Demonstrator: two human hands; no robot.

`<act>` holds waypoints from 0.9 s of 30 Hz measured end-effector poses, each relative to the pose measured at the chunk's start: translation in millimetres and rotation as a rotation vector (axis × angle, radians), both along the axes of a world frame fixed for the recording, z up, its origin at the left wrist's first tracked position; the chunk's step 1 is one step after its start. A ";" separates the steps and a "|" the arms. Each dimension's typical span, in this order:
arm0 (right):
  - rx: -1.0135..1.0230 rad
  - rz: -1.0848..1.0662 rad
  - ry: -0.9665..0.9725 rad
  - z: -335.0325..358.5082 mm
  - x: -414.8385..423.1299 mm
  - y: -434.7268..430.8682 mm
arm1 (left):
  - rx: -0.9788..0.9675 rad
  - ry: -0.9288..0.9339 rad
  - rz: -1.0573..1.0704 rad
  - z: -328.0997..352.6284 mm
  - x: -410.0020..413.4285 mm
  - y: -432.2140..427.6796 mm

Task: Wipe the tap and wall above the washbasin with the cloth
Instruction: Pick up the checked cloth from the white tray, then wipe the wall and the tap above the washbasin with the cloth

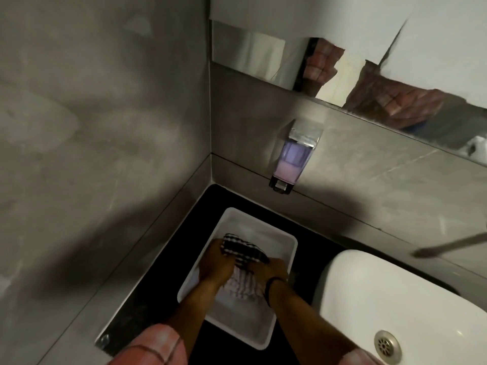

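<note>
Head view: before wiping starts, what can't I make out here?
- Tap: none in frame; the washbasin is cut off by the right and bottom edges.
- Cloth: its middle is hidden under both hands, left and right.
- Tray: water inside cannot be told, too dim.
- Mirror: partly masked white.

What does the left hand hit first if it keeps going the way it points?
Probably the far wall of the white tub, past the checked cloth that the left hand already grips; the soap dispenser hangs higher. Depth is unclear.
</note>
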State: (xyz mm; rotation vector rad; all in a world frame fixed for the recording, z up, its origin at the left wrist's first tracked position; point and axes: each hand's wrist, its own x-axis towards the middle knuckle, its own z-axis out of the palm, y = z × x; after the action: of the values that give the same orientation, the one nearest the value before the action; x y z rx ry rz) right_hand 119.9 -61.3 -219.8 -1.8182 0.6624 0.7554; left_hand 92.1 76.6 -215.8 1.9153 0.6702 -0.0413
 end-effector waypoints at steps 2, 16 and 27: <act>0.126 -0.034 -0.073 14.2 2.3 -13.2 | -0.113 0.026 -0.012 13.9 4.4 4.6; 1.009 -0.261 -0.001 131.5 -61.2 -142.5 | -0.656 -0.206 -0.198 139.8 -16.2 -95.8; 0.385 -0.403 -0.519 216.4 -121.8 -346.7 | 0.128 0.017 -0.361 78.1 -49.4 -231.1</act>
State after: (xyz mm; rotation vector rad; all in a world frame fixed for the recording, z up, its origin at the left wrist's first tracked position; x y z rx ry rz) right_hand -1.9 -408.0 -3.4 -1.3802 0.4728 0.1134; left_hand 42.7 -154.5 -137.7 2.1411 0.3378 -0.2474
